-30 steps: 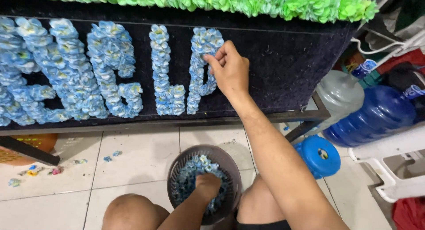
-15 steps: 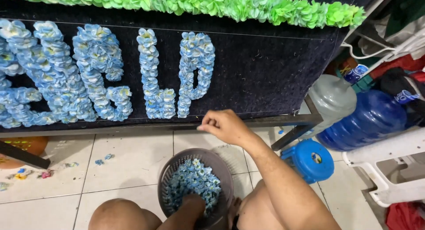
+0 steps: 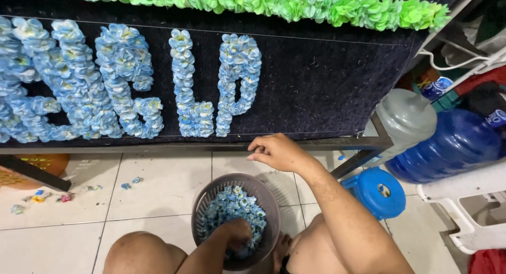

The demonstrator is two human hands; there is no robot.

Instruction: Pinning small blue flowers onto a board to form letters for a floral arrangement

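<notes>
The left hand (image 3: 236, 233) is digging into the blue paper flowers (image 3: 232, 208) inside the grey basket (image 3: 211, 192), fingers buried unseen, while the right hand (image 3: 276, 151) is hovering just above the basket, fingers loosely curled together.

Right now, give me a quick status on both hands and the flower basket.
Left hand buried in blue flowers inside grey basket. Right hand loosely curled, hovering above basket, below dark board. Nothing between hand and board.

Left hand's fingers (image 3: 240, 241) among flowers (image 3: 232, 208)
</notes>
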